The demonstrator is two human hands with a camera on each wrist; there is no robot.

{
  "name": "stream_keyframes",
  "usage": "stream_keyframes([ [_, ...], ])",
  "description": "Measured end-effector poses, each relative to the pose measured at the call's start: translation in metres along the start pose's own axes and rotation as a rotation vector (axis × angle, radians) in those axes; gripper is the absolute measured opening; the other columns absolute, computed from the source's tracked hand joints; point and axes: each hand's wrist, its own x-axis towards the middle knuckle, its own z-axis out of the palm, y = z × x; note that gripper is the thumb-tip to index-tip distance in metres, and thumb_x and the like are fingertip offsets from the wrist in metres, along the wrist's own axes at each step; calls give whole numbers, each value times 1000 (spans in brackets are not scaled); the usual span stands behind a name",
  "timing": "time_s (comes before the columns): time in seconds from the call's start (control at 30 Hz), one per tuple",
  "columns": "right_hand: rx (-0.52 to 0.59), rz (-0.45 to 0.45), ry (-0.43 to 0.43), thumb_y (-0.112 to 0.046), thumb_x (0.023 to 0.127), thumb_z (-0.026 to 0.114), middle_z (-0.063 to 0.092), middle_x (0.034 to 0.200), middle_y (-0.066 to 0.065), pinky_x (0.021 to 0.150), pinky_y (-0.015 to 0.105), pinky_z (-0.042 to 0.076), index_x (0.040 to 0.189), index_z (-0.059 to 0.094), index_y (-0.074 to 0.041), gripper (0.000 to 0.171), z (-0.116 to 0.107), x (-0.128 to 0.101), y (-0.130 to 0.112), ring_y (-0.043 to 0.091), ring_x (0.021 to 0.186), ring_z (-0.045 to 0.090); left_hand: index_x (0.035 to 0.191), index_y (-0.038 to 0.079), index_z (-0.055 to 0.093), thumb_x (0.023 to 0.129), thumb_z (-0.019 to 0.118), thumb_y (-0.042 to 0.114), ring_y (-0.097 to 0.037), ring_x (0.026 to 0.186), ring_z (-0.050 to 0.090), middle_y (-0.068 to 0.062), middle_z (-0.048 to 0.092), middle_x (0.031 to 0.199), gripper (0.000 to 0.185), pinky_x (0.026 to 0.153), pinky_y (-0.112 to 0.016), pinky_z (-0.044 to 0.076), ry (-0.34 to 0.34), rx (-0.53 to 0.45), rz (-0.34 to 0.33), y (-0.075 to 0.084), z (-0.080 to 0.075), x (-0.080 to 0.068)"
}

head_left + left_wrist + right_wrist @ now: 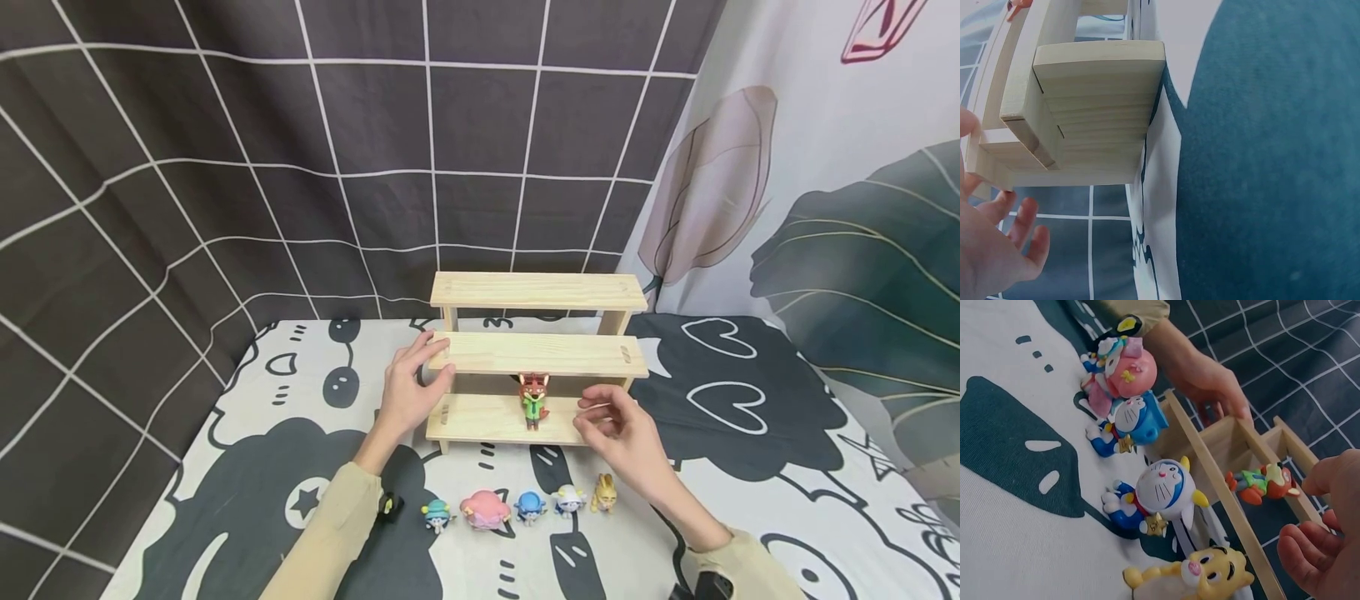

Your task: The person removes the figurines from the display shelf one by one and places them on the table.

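one wooden shelf (537,350), three stepped tiers, on a table (750,467) under a black-and-white cartoon cloth. top and middle tiers hold nothing; bottom tier holds one fox figurine (533,399), orange head, green shirt, upright.

six small figures in a row on the cloth, nearer the person than both hands: one black-and-yellow figure (389,505) by the left sleeve, one teal-capped figure (436,515), one pink figure (484,509), largest of the row, one blue figure (529,507), one white-hooded figure (569,500), one yellow rabbit (603,493).

left hand (412,387): fingers relaxed and spread, fingertips on the left end of the middle tier, thumb at the shelf's left side post. not curled round it.

right hand (618,425): fingers loosely bent, apart, holding nothing, over the right end of the bottom tier. fox figurine stands just left of this hand, near the fingertips, not touching. yellow rabbit lies just below the hand, toward the wrist.
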Motion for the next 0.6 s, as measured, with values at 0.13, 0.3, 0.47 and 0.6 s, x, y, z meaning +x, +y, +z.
stream_keyframes([
  [0.13, 12, 27, 6, 10, 82, 73, 68, 102, 16, 68, 22, 54, 114, 58, 5, 35, 6, 3, -4, 20, 86, 68, 124, 4, 70, 87, 73, 12, -41, 125, 50, -21, 51, 145, 39, 100, -56, 43, -1, 0, 2, 0, 0, 0],
  [0.3, 63, 60, 8, 9, 84, 73, 68, 103, 18, 68, 24, 55, 113, 58, 5, 33, 14, 8, -7, 28, 87, 69, 124, 4, 70, 86, 74, 12, -41, 124, 51, -22, 51, 144, 39, 100, -56, 43, 3, 2, 4, -1, 0, 0],
  [0.47, 55, 95, 10, 8, 84, 74, 68, 105, 19, 70, 25, 55, 115, 58, 4, 35, 20, 13, -7, 26, 88, 69, 124, 4, 70, 86, 73, 12, -40, 123, 51, -23, 52, 143, 38, 99, -57, 44, 7, 9, 14, -1, 1, 0],
  [0.6, 44, 117, 4, 7, 84, 74, 68, 106, 18, 71, 25, 54, 116, 58, 4, 36, 24, 16, -8, 26, 89, 68, 124, 4, 70, 86, 73, 12, -40, 123, 51, -23, 52, 143, 39, 99, -57, 44, 8, 8, 13, -1, 1, 0],
])
